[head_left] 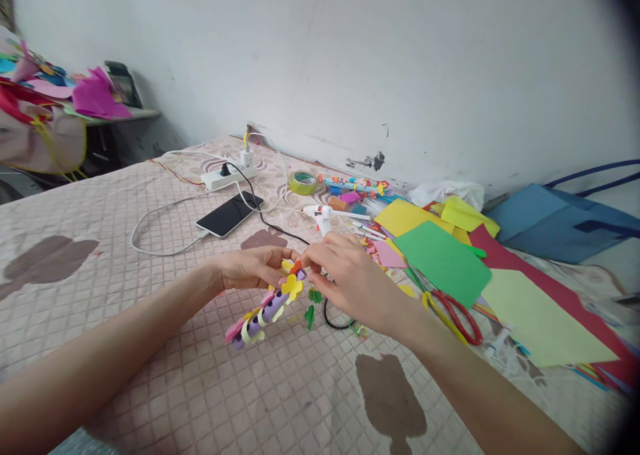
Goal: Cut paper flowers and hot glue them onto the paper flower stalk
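A purple paper tube [271,308] with dark spots slants over the table, trimmed with pink, cream and yellow paper pieces. My left hand [255,266] is closed round its upper end, beside a yellow paper flower [292,286]. Thumb and fingers of my right hand [345,275] are pinched together at the same end, next to a small orange piece [297,267]. Whether anything sits within that pinch is hidden. Green paper leaves [310,316] lie on the cloth just below my right hand.
Behind my hands are a glue gun [320,216], a plugged-in phone [230,214], a power strip [229,176] and a tape roll [303,182]. At right lie green paper [443,262], red-handled scissors [457,316] and a blue bag [560,218]. A black cord runs under my hands.
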`<act>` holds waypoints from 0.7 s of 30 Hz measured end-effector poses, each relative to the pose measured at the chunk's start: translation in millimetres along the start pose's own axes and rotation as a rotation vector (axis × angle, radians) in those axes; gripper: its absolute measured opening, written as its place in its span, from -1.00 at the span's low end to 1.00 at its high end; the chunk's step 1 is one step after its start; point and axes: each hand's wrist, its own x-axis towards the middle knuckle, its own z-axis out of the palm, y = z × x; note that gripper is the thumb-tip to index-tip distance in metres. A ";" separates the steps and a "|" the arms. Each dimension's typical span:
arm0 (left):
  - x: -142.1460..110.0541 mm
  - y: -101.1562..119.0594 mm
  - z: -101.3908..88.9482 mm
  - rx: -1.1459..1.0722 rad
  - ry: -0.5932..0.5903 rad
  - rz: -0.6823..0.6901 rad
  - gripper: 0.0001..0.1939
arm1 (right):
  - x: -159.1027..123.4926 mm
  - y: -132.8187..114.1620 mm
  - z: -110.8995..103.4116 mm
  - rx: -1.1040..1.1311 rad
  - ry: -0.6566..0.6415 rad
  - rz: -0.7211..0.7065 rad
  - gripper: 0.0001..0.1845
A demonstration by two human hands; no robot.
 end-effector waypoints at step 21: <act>1.0 -1.5 2.4 -0.035 0.008 0.028 -0.60 | -1.1 0.0 2.3 0.070 -0.036 0.026 -0.92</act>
